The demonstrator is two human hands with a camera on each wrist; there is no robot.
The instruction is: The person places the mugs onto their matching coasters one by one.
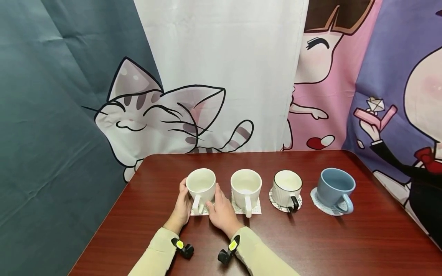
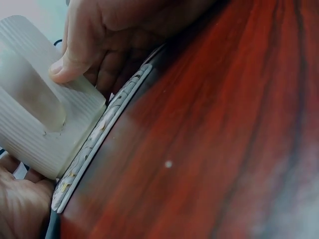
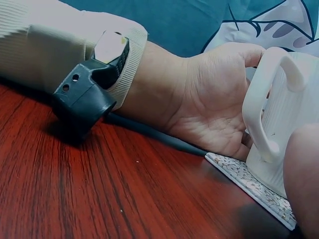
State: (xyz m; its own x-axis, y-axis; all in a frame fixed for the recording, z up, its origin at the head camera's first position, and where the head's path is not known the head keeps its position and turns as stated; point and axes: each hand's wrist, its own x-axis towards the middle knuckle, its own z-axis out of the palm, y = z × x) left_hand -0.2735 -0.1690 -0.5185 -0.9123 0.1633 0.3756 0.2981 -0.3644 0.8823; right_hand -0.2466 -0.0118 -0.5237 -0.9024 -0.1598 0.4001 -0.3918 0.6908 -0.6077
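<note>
A white ribbed mug (image 1: pixel 200 182) stands upright on a patterned square coaster (image 3: pixel 254 181) at the left of a row. Its handle (image 3: pixel 256 104) faces the person. My left hand (image 1: pixel 182 205) holds the mug's left side, palm towards it; part of its fingers is hidden behind the mug. From the other side my right hand (image 1: pixel 223 211) grips the same mug, its thumb (image 2: pixel 67 69) against the wall near the base in the left wrist view. In the right wrist view a blurred part of the right hand covers the mug's lower right.
Rightward in the row come another white mug (image 1: pixel 246 184) on a square coaster, a black-rimmed white mug (image 1: pixel 284 193) and a blue mug (image 1: pixel 333 189), the last two on round coasters. They stand on a reddish-brown table (image 1: pixel 310 245). A cartoon-printed curtain (image 1: pixel 224 46) hangs behind.
</note>
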